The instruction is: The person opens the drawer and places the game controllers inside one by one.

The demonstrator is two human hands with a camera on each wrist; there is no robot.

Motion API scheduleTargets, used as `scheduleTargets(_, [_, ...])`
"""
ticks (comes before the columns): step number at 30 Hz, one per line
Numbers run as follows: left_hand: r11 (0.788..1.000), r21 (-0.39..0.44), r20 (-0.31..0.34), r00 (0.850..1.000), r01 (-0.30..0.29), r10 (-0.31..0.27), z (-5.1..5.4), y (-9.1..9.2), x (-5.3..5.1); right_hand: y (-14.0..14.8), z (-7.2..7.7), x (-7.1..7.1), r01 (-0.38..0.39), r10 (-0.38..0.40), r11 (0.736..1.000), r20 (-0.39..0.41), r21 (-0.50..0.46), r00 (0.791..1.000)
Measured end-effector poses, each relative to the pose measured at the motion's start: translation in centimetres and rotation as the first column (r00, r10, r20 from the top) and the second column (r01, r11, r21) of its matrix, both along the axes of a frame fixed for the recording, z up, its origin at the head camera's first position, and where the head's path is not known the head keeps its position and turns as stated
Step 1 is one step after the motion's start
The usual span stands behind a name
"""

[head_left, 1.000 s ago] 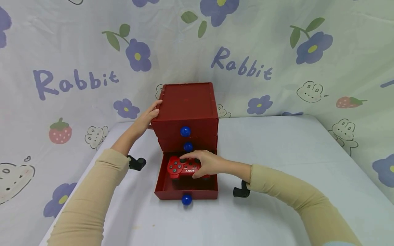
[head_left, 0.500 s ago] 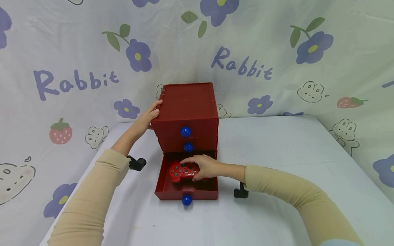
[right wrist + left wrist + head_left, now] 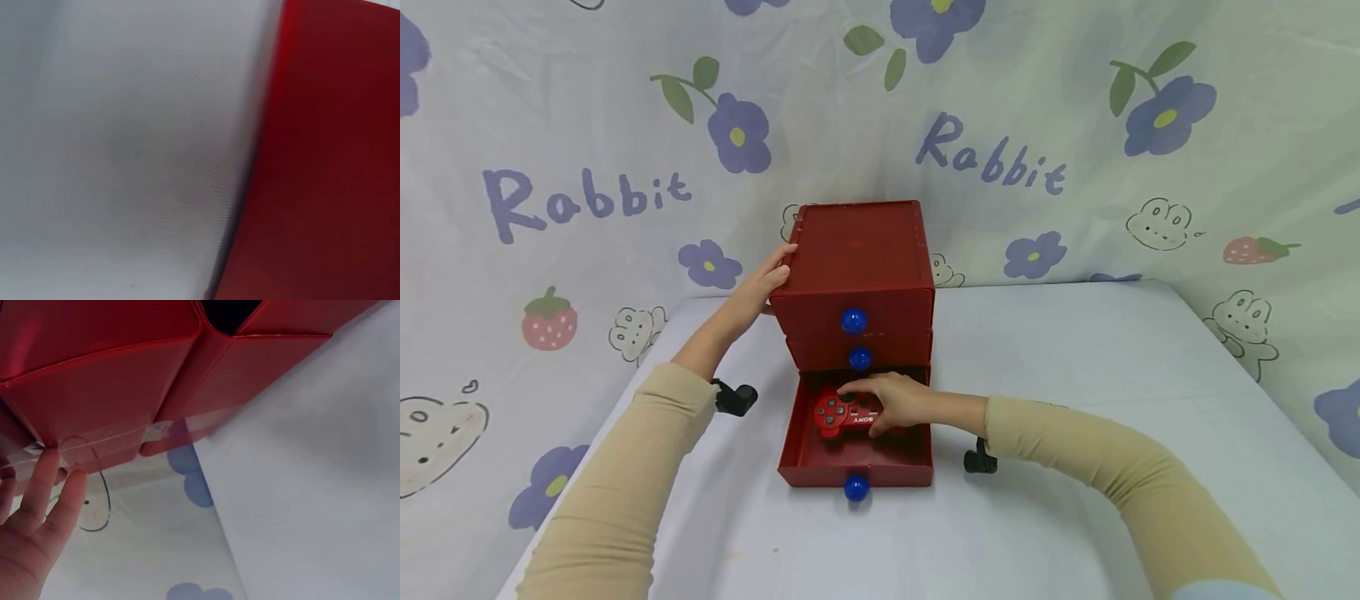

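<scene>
A red drawer cabinet stands on the table with its bottom drawer pulled out. Inside that drawer is a red Sony game controller. My right hand reaches over the drawer's right side and grips the controller's right part, thumb at the near edge and fingers at the far one, covering that part. My left hand rests against the cabinet's upper left edge; its fingers look fairly straight in the left wrist view. The right wrist view has only a blurred red wall, with no hand visible.
Two upper drawers with blue knobs are closed. Another blue knob sticks out from the bottom drawer's front. Behind the white table hangs a patterned curtain. A black camera mount sits by the left wrist.
The right hand and the controller have shifted slightly toward the drawer's front and right, and the right forearm has moved a little left. The left hand stays on the cabinet.
</scene>
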State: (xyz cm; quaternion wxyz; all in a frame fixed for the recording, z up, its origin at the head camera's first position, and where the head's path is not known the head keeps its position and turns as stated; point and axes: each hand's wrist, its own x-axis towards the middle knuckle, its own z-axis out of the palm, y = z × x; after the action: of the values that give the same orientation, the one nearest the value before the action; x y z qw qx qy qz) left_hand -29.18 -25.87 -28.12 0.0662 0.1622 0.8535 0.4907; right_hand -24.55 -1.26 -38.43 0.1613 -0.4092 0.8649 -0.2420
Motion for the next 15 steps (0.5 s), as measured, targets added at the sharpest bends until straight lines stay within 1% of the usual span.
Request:
scheduleTargets(6, [1.0, 0.008, 0.002, 1.0, -0.003, 0.003, -0.1, 0.06, 0.04, -0.05, -0.3, -0.41, -0.004, 0.005, 1.0, 0.036, -0.02, 0.999])
scheduleTargets(10, [1.0, 0.009, 0.008, 1.0, -0.006, 0.006, -0.13, 0.06, -0.06, -0.06, -0.25, -0.45, -0.015, 0.016, 1.0, 0.036, -0.017, 0.999])
scheduleTargets(15, [1.0, 0.012, 0.013, 1.0, -0.008, 0.007, -0.3, -0.04, -0.26, 0.06, -0.09, -0.39, -0.037, 0.036, 0.999, 0.017, 0.007, 0.999])
